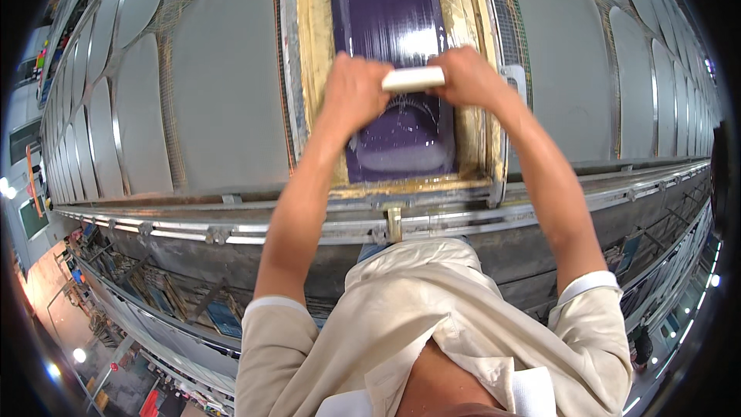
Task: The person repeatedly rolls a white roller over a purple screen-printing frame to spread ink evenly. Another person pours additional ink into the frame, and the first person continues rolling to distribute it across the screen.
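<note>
Both my hands grip a white squeegee [414,79] that lies crosswise over a purple printing screen [395,0]. My left hand [356,86] is closed round its left end, and my right hand [468,77] is closed round its right end. Wet streaks shine on the purple mesh beyond the squeegee. Nearer to me, pale ink or liquid is smeared on the mesh, with small drops. Yellowish tape covers the inner border of the screen frame [494,147]. The squeegee's lower edge is hard to make out between my hands.
Grey cut panels [224,85] lie in rows on the long table, left and right of the frame. A metal rail [332,232] runs along the table's near edge, just before my body. Behind me stands another long table [170,316] with frames stored beneath it.
</note>
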Available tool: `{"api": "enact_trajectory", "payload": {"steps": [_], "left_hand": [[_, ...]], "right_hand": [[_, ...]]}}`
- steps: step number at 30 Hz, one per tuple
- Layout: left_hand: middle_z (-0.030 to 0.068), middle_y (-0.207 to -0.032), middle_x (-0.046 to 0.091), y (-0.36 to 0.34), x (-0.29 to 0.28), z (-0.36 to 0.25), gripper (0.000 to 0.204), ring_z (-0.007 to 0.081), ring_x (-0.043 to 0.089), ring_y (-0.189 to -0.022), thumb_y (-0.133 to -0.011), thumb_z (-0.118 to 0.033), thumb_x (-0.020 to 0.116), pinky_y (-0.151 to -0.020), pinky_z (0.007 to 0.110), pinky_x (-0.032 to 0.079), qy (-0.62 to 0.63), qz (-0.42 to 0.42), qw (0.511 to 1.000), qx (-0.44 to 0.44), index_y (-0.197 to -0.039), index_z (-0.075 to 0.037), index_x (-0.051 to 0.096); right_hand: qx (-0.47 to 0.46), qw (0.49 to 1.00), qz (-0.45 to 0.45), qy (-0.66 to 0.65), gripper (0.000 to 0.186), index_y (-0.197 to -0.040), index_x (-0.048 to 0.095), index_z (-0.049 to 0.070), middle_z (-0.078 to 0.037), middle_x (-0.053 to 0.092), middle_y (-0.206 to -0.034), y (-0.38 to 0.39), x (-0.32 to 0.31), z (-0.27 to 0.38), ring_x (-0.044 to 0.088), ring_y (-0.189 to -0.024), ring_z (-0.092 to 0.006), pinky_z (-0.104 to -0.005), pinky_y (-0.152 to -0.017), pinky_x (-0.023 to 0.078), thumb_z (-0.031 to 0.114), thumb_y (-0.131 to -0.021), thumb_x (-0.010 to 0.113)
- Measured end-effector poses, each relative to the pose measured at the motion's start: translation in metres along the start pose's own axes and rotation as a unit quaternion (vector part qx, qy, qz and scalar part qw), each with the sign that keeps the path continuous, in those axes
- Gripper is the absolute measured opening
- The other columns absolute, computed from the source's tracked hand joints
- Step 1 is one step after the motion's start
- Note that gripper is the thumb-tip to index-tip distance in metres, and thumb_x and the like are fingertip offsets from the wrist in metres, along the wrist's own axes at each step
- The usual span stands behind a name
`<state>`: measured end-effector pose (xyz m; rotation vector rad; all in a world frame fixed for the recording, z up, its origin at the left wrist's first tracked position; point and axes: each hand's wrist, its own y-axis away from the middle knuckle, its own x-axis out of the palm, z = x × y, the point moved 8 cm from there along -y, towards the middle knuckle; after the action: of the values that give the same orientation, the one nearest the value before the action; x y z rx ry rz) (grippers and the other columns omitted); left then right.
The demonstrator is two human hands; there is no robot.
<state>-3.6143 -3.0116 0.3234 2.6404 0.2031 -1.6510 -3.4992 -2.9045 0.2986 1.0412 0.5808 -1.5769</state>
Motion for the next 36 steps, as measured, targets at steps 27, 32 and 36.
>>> {"api": "enact_trajectory", "payload": {"steps": [27, 32, 36], "left_hand": [[0.0004, -0.097, 0.068, 0.178, -0.037, 0.002, 0.029, 0.0238, 0.061, -0.091, -0.066, -0.014, 0.077, -0.085, 0.041, 0.044, -0.061, -0.053, 0.997, -0.017, -0.094, -0.014, 0.072], [-0.0002, -0.100, 0.070, 0.274, -0.115, 0.115, 0.033, 0.0250, 0.062, -0.090, -0.065, -0.008, 0.076, -0.084, 0.042, 0.046, -0.069, -0.074, 0.995, -0.013, -0.097, -0.013, 0.072], [-0.0002, -0.104, 0.070, 0.340, -0.154, 0.153, 0.038, 0.0237, 0.062, -0.093, -0.064, -0.006, 0.076, -0.086, 0.041, 0.046, -0.080, -0.077, 0.994, -0.009, -0.101, -0.012, 0.071]], "right_hand": [[0.242, 0.833, -0.451, -0.208, 0.026, -0.091, 0.067, 0.003, -0.002, 0.060, -0.075, 0.070, -0.021, -0.042, 0.048, -0.068, -0.0106, -0.0317, -0.063, 0.041, 0.029, -0.096, 0.069], [0.255, 0.821, -0.439, -0.262, 0.025, -0.094, 0.068, 0.001, -0.008, 0.065, -0.078, -0.033, 0.073, 0.068, 0.053, -0.068, -0.0163, -0.0347, -0.066, 0.045, 0.026, -0.094, 0.069], [0.264, 0.812, -0.438, -0.283, 0.028, -0.096, 0.069, 0.002, -0.013, 0.069, -0.084, -0.081, 0.106, 0.119, 0.062, -0.073, -0.0227, -0.0371, -0.071, 0.049, 0.030, -0.093, 0.070]]}}
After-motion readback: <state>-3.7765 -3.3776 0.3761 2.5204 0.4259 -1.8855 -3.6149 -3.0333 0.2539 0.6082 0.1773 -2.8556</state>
